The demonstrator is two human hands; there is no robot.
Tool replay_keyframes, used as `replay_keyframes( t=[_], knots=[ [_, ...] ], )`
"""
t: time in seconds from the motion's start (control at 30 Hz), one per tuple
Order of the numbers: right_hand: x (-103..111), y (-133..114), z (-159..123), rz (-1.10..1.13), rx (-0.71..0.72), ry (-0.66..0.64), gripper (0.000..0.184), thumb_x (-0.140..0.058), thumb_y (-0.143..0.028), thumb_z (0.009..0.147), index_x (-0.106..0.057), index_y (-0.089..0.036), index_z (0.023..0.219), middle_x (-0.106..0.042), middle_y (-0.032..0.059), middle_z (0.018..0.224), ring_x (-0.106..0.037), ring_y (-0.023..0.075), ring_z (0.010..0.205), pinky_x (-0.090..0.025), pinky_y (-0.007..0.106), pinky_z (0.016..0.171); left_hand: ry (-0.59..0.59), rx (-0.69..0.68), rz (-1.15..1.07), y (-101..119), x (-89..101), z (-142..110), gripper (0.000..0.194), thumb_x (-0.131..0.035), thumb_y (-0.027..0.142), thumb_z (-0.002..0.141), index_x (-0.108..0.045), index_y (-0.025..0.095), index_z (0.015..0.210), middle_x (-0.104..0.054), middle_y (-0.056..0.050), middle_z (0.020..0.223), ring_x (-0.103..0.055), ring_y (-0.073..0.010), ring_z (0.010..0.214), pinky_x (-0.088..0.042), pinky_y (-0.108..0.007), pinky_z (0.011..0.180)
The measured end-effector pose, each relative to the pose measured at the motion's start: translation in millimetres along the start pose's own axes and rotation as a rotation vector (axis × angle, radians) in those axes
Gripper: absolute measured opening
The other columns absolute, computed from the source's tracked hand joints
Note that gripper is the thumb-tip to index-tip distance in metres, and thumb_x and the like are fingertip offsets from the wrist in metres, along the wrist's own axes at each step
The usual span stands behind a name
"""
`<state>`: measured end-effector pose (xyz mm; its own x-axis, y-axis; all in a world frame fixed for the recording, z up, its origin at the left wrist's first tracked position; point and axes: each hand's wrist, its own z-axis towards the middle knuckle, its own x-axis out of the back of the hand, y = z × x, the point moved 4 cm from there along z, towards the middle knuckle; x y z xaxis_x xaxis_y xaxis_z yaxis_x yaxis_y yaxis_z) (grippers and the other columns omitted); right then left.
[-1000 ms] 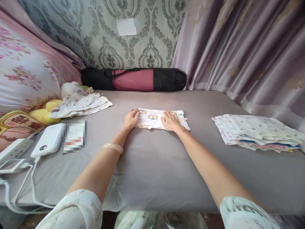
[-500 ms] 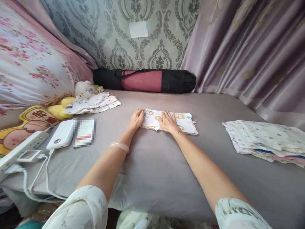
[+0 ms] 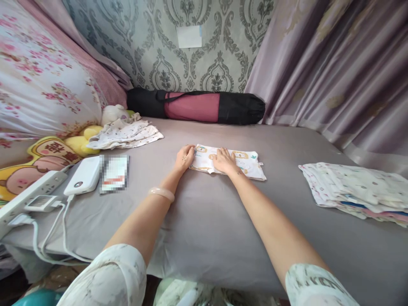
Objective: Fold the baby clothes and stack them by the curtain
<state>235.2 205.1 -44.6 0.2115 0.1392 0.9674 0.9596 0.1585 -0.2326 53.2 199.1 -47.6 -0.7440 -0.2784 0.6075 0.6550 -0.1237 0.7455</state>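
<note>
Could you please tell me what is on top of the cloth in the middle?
The right hand rests on the cloth, and the left hand is at its left edge. The part of it under the right hand is hidden.

This is looking like a room in a home: ornate patterned wallpaper (image 3: 146,25) is covering the far wall, purple curtains (image 3: 302,63) are hanging on the right, floral fabric (image 3: 47,72) is bulging on the left, and plush toys (image 3: 78,144) are resting beside it on a grey sheet (image 3: 210,221).
</note>
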Motion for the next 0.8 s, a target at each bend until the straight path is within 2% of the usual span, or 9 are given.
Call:
replay_keyframes(
  t=[0.1,0.23,0.47,0.7,0.8],
  knots=[
    [0.7,-20.0,-1.5,0.015,0.063,0.068,0.061,-0.015,-0.039,0.099,-0.029,-0.01,0.151,-0.019,0.0129,0.161,-0.012,0.0252,0.148,-0.007,0.05,0.118,-0.005,0.003,0.0,-1.1,-0.8,0.8,0.039,-0.038,0.029,0.091,-0.069,0.018,0.113,-0.069,-0.007,0.118,-0.06,-0.023,0.115,-0.044,-0.034,0.103],
    [-7.7,-36.9,-4.9,0.021,0.116,0.099,0.061,-0.014,-0.042,0.1,-0.029,-0.011,0.151,-0.022,0.0127,0.16,-0.014,0.0257,0.147,-0.008,0.05,0.118,0.006,0.005,0.003,-5.8,-3.2,2.6,0.04,-0.04,0.026,0.088,-0.068,0.017,0.115,-0.067,-0.008,0.123,-0.055,-0.0234,0.124,-0.041,-0.035,0.107],
    [-15.4,-36.0,-3.7,-0.004,0.115,0.099,0.061,-0.017,-0.043,0.099,-0.031,-0.012,0.15,-0.025,0.0117,0.159,-0.016,0.0261,0.147,-0.008,0.05,0.117,0.013,-0.003,-0.004,-9.1,-4.6,2.5,0.042,-0.04,0.025,0.086,-0.068,0.017,0.116,-0.066,-0.008,0.125,-0.054,-0.0234,0.124,-0.041,-0.036,0.107],
    [-9.6,-39.3,0.2,-0.001,0.091,0.029,0.059,-0.021,-0.04,0.099,-0.033,-0.012,0.149,-0.025,0.013,0.159,-0.017,0.0281,0.146,-0.009,0.053,0.117,0.005,-0.004,0.002,-5.3,-2.9,0.8,0.043,-0.04,0.024,0.086,-0.067,0.015,0.118,-0.065,-0.01,0.125,-0.057,-0.0229,0.12,-0.041,-0.035,0.106],
    [-4.2,-49.4,1.9,-0.008,0.104,0.077,0.056,-0.021,-0.037,0.099,-0.038,-0.012,0.146,-0.028,0.0139,0.158,-0.018,0.0271,0.146,-0.009,0.053,0.117,0.011,-0.012,-0.005,-4.2,-2.2,0.7,0.043,-0.039,0.024,0.087,-0.067,0.015,0.117,-0.066,-0.009,0.125,-0.058,-0.0225,0.119,-0.042,-0.034,0.105]
  ],
)
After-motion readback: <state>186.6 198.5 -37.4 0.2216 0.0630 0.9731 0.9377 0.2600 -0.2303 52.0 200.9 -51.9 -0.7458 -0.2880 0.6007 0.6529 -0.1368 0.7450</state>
